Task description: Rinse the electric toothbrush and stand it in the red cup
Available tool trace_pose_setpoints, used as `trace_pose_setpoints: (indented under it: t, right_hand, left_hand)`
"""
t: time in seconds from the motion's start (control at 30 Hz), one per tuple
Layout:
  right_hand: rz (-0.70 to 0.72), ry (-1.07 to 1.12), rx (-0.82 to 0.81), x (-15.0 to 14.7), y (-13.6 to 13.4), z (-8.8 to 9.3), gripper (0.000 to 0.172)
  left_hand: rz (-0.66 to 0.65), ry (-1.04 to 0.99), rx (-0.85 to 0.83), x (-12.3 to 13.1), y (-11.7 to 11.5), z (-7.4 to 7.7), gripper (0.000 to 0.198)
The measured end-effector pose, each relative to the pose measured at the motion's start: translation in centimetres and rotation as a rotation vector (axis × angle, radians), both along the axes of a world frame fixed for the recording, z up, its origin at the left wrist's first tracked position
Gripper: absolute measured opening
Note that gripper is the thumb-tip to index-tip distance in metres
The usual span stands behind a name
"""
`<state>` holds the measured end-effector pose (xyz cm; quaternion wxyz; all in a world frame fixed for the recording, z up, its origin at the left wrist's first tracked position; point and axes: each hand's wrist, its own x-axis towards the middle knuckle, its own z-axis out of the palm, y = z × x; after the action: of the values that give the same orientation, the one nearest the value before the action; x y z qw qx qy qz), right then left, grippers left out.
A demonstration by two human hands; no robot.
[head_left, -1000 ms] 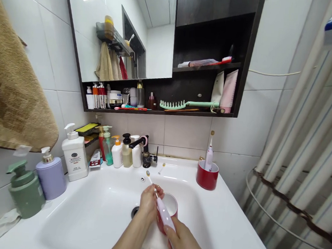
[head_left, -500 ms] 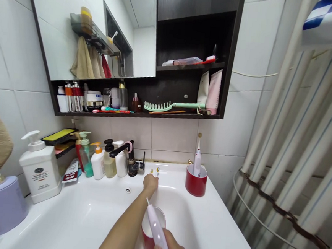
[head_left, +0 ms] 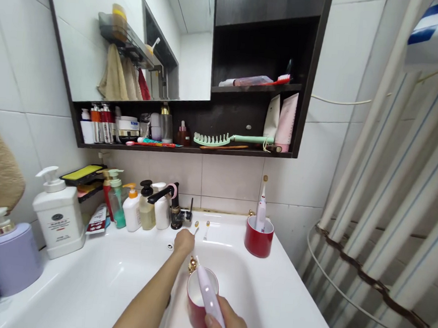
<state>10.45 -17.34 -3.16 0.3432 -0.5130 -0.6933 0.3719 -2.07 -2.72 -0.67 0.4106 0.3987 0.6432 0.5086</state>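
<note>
My right hand is wrapped round a pale pink electric toothbrush handle with a bare metal tip, held above a red cup with a white inside. My left hand reaches to the sink's back rim, its fingers closed at a small brush head. Another brush head lies just right of it on the rim. A small gold ornament shows beside the cup. At the right, a second red cup holds an upright electric toothbrush.
The black faucet stands behind my left hand. Pump bottles, including a large white one and a purple one, line the left side. A dark cabinet shelf with a green hairbrush hangs above the white sink.
My left hand has moved left and slightly down, with a brush head now showing at its fingers. The gold ornament has come into view. My right hand still holds the handle.
</note>
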Motion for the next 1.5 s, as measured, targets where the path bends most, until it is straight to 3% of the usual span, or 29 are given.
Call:
trace_pose_setpoints:
  t: [0.17, 0.27, 0.4, 0.73, 0.97, 1.07, 1.5]
  right_hand:
    - [0.037, 0.061, -0.029, -0.7, -1.0, 1.1, 0.037]
    - [0.087, 0.071, -0.041, -1.3, -1.5, 0.7, 0.034]
    - [0.121, 0.128, -0.114, -2.0, -1.8, -0.4, 0.037]
    - [0.163, 0.281, -0.311, -2.3, -1.6, -0.6, 0.035]
    - [0.086, 0.215, -0.282, -2.1, -1.7, 0.0, 0.021]
    - [0.114, 0.238, -0.346, -2.0, -1.6, 0.1, 0.022]
    - [0.095, 0.203, -0.302, -1.6, -1.7, 0.5, 0.024]
  left_hand:
    - [-0.075, -0.194, -0.071, -1.5, -5.7, 0.8, 0.017]
    - [-0.062, -0.445, -0.087, -1.7, -8.5, 1.1, 0.02]
    - [-0.094, -0.766, -0.056, -1.4, -10.5, 1.3, 0.017]
    - [-0.117, -0.884, 0.064, -0.9, -10.9, 0.6, 0.012]
    - [-0.203, -0.797, 0.075, -0.8, -10.7, 0.0, 0.011]
    - [-0.22, -0.771, 0.076, -0.7, -10.8, 0.0, 0.01]
    - [-0.256, -0.769, 0.099, -0.3, -10.9, 0.2, 0.009]
